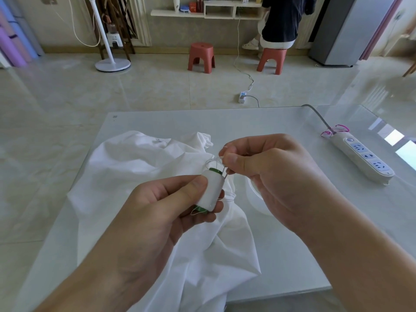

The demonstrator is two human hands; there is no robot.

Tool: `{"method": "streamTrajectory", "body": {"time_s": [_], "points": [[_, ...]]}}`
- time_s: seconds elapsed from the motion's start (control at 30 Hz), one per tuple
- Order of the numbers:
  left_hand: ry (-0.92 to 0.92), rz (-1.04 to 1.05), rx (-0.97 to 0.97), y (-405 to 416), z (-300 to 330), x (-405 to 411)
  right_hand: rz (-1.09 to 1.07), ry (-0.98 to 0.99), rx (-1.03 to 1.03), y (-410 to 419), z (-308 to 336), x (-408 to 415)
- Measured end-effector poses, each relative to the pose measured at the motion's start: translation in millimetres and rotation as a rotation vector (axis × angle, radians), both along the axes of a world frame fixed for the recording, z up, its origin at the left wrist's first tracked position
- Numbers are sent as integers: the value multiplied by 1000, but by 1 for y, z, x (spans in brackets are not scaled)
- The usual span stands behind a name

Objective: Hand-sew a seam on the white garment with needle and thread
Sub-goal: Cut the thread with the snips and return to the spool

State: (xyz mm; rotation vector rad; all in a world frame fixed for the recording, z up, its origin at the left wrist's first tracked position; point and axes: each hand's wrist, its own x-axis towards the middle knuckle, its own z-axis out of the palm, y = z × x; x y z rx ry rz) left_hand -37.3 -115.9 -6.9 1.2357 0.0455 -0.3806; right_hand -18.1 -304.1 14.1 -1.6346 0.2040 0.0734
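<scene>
Bright daylight, glare on glass table (396, 140), wide-angle bending at edges.

Bare forearms (371, 255), no sleeves

The white garment (144, 176) is sprawling over the left and middle of the glass table (281, 122), spilling off the near edge and blocking any low pass there. Both hands are crowding the space above it: the left hand (157, 212) is gripping a spool of white thread (211, 190), and the right hand (265, 174) is pinching thread just beside the spool's top. A power strip (362, 158) is lying along the right side with its cable (319, 115) trailing to the far edge. Bare tabletop is showing along the far edge and between the right hand and the strip.
</scene>
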Motion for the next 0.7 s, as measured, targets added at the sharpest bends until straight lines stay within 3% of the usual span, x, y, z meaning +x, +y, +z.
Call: {"method": "streamTrajectory", "body": {"time_s": [0.33,0.7], "points": [[-32,-21,49,1,1,1,-29,-19,-170,6,-6,2],[-66,5,63,-1,-1,-2,-121,-72,-136,0,-1,3]]}}
